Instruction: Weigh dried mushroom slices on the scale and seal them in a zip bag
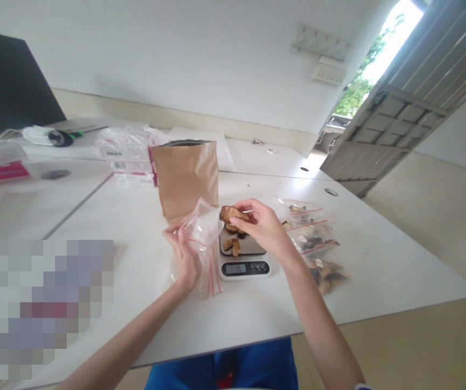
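Firmly in right hand (263, 230), dried piece (233, 214)

Both forearms reach forward, the left hand (184, 259) upright, the right hand (264, 228) with fingers (245, 209) curled downward.

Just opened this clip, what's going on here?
A person holds a clear zip bag in the left hand, while the right hand grips dried brown pieces just above a digital kitchen scale, which has more pieces on it. Filled zip bags lie to the right; a kraft paper pouch stands behind.
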A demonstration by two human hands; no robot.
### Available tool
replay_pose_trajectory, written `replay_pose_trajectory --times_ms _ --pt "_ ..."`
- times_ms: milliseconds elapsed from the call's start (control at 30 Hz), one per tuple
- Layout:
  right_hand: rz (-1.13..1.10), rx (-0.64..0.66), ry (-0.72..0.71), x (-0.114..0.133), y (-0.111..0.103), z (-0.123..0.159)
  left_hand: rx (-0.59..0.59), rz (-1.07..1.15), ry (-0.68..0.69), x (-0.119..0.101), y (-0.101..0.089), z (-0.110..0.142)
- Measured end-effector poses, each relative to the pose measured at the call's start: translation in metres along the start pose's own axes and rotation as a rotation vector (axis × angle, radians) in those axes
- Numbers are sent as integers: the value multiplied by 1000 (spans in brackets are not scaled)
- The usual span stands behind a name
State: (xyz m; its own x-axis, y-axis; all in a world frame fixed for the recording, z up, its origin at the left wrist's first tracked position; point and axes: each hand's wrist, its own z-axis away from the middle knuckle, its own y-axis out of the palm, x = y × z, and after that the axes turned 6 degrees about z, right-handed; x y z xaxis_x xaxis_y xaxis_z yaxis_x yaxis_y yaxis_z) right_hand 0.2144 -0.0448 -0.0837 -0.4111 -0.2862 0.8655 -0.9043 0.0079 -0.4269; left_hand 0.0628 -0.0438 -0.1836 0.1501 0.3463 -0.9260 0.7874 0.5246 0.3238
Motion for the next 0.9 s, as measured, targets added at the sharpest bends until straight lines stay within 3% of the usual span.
replay_pose_trajectory --times_ms 133,233,333,433,533,700,900 --pt "114 158 -66 19 22 -17 15 -26 -20 -4 1 1" --pt "218 176 -127 21 30 -23 14 -35 -31 -7 2 2" --pt "181 165 -222 18 24 -24 32 -18 -69 -12 4 3" --pt "163 38 -327 4 8 -17 24 43 -130 -17 5 3" --pt "250 -70 -337 -25 -3 -1 -41 78 -162 -20 4 -1" --pt "602 85 -306 -75 7 19 -107 113 -138 -17 3 -7" --pt "816 175 -281 -78 20 2 -96 105 -138 -15 2 -8"
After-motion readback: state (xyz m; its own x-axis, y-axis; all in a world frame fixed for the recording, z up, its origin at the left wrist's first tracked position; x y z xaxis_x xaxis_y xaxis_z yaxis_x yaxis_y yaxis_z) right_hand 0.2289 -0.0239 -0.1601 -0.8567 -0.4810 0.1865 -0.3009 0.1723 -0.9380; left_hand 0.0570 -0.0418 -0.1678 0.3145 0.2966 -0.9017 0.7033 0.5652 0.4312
